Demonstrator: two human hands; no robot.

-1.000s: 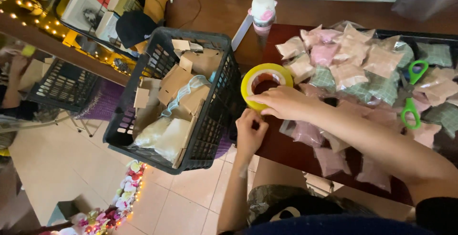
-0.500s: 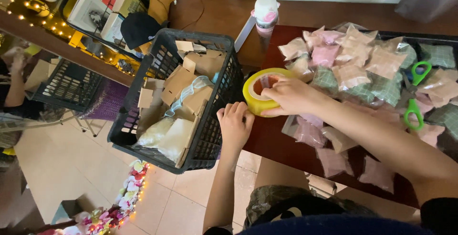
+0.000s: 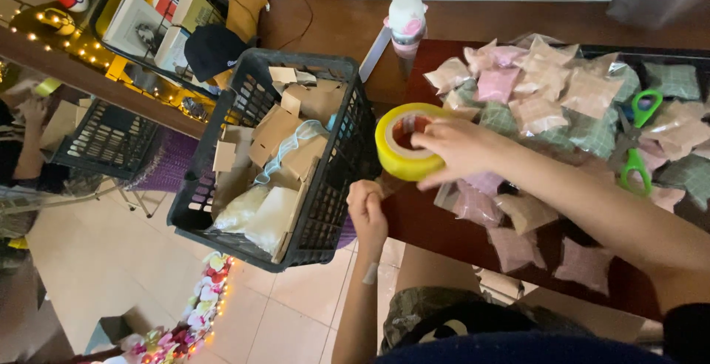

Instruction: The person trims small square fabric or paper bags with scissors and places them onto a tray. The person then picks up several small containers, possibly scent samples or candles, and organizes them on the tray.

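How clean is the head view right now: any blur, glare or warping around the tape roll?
Head view: even, soft daylight; yellow tape roll and right hand sharp enough, left hand slightly soft; wide-angle warping bends the black crate and table edge; fairy lights bloom at upper left; no harsh shadows.

Thing: we see a roll of yellow tape (image 3: 405, 142), wide, with a brown cardboard core.
Pose: we find it tilted, its open core facing up and toward us.
Place: we see it raised over the tabletop's (image 3: 444, 223) near-left edge, just beside the black crate (image 3: 336, 179).
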